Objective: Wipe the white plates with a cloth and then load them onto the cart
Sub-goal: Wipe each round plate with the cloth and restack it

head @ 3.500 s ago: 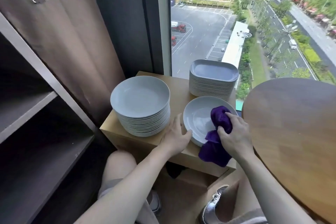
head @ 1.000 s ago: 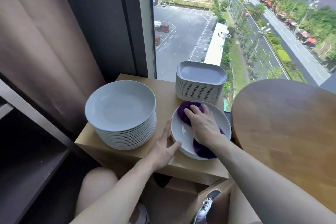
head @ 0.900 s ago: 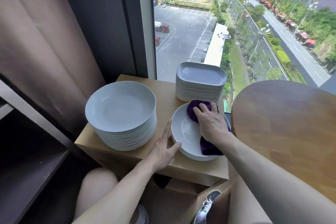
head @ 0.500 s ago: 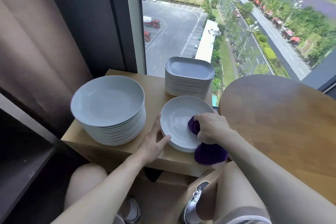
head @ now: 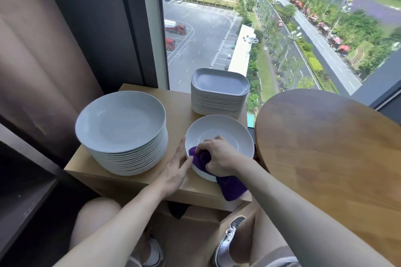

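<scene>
The left hand [head: 176, 168] lies flat on the low wooden table [head: 180, 102], and its straight fingers touch the left rim of the white plate [head: 227, 132]. The right hand [head: 218, 157] is clenched around the purple cloth [head: 198, 158] on the near left part of this plate. To the left stands a stack of round plates [head: 121, 121], and farther away a stack of square plates [head: 219, 86].

Daylight is admitted through a tall window [head: 217, 28] at 12 o'clock. A brown curtain [head: 39, 60] is hung at 10 o'clock. A low wooden stand [head: 178, 102] is set centrally, a round wooden table [head: 325, 147] at 3 o'clock, dark shelving [head: 21, 191] at 8 o'clock.
</scene>
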Tool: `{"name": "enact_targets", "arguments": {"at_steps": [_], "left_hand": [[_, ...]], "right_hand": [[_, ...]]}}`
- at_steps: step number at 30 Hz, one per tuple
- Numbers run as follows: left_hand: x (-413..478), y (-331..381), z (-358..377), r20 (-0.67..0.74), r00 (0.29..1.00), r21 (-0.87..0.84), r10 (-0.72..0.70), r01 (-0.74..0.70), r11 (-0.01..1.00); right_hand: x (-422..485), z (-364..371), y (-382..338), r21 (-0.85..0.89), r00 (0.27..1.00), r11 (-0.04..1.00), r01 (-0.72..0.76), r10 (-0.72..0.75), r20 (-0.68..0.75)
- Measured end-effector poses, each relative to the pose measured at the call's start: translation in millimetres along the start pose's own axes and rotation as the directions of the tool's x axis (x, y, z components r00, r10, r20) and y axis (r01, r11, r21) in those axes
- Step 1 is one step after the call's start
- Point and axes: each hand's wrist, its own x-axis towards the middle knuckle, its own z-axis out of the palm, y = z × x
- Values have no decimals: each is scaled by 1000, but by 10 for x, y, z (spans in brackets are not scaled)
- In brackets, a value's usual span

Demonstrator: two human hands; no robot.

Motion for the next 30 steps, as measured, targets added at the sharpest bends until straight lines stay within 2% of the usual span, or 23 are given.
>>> {"name": "enact_targets", "arguments": {"at_steps": [4,9,12,15,19,24,30], "left_hand": [[-22,53,11,-20,1000,2,-14,14,1000],[-57,59,38,-28,999,3,40,-40,999],[-59,58,39,-28,999,-5,35,-35,999],[-56,48,38,-43,999,-11,27,-28,1000],[-50,19,55,-64,998,20,-1,2,1000],[-60,14,43,-59,998,19,-4,5,1000],[-13,-23,24,-40,999,29,-10,11,1000]], "right_hand": [[131,99,0,-56,996,998,24,-29,-79],[325,134,32,-153,987,988,25,-49,-150],[448,102,130,-258,981,966,-27,-24,-193],[486,-16,363,-331,969,931,-154,77,-234],[331,-104,593,-363,964,900,-241,177,-199],[3,-84,498,-371,955,880,-295,259,-144],[-291,-2,420,-276,969,929,-248,231,-93]]}}
